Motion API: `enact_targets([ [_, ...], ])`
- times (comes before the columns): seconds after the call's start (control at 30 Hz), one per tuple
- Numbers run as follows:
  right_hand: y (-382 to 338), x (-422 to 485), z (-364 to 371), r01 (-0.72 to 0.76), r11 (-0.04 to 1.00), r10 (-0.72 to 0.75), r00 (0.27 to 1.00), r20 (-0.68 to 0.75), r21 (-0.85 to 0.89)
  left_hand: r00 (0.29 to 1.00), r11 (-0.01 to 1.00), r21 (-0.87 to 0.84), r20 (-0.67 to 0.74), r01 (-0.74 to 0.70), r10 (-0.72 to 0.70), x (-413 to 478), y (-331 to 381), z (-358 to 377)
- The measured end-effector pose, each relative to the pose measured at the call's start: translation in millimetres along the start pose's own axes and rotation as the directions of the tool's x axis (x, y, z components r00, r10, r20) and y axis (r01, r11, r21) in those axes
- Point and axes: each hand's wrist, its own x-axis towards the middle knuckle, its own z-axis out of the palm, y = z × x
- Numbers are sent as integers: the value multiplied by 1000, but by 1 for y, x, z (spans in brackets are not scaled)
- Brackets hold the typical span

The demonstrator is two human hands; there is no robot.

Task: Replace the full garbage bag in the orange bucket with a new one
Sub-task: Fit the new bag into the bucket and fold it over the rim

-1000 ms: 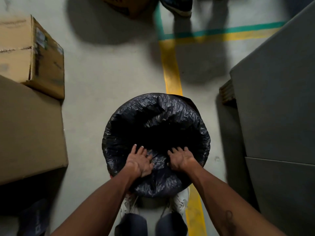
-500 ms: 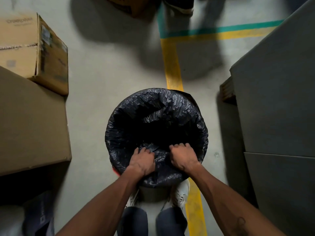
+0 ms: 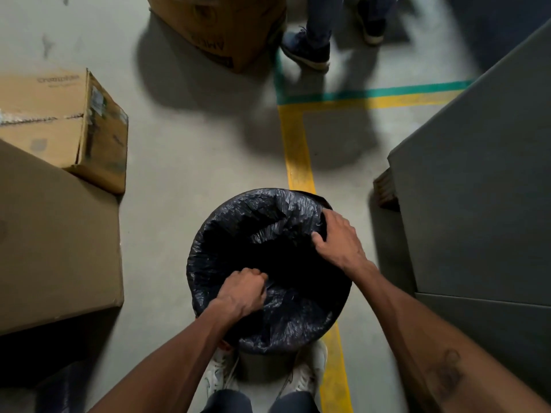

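Observation:
A black garbage bag lines a round bucket on the floor just in front of my feet and folds over the whole rim. The bucket itself is almost wholly hidden; only a sliver of orange peeks out under the bag near my left wrist. My left hand grips a bunch of bag film at the near left rim, fingers curled. At the right rim, my right hand holds the plastic, thumb inside and fingers curled over the outer edge. The bag's inside is dark.
Cardboard boxes stand to the left and ahead. A grey cabinet or panel closes off the right. Another person's legs and dark shoes are ahead. Yellow and green floor tape runs past the bucket.
My right hand has moved from the near rim round to the right rim. My left hand stays at the near left rim. The view has tilted up, showing more floor ahead.

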Motion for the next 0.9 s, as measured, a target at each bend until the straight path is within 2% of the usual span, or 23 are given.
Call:
enact_targets([
  [0.1,-7,26,-6,-102,982,84,990,116,160,982,999,-30,-186,-43,36,26,4,-28],
  [0.17,-4,39,-8,-199,932,143,970,199,302,956,995,-46,-285,-84,67,49,6,-52],
  [0.27,5,53,-10,-265,891,161,943,291,369,927,988,1,-346,-155,145,79,8,-83],
  [0.37,18,62,-7,-309,894,190,917,351,325,940,985,3,-297,-175,168,109,10,-102],
  [0.43,24,66,-2,-317,907,201,903,379,276,961,981,-32,-209,-190,179,127,9,-111],
  [0.53,33,79,1,-419,856,279,868,411,303,991,994,-26,-95,-102,99,147,15,-124],
  [0.63,40,95,4,-464,835,301,835,460,296,998,1000,-20,-63,-2,1,158,24,-128],
  [0.73,28,104,4,-468,831,279,818,503,300,999,998,-48,-38,34,-36,164,21,-127],
  [0.83,25,112,12,-494,807,286,806,517,323,996,997,-58,-68,52,-56,168,12,-121],
  [0.9,24,113,15,-502,812,331,817,473,299,991,996,-57,-112,72,-78,167,4,-115],
])
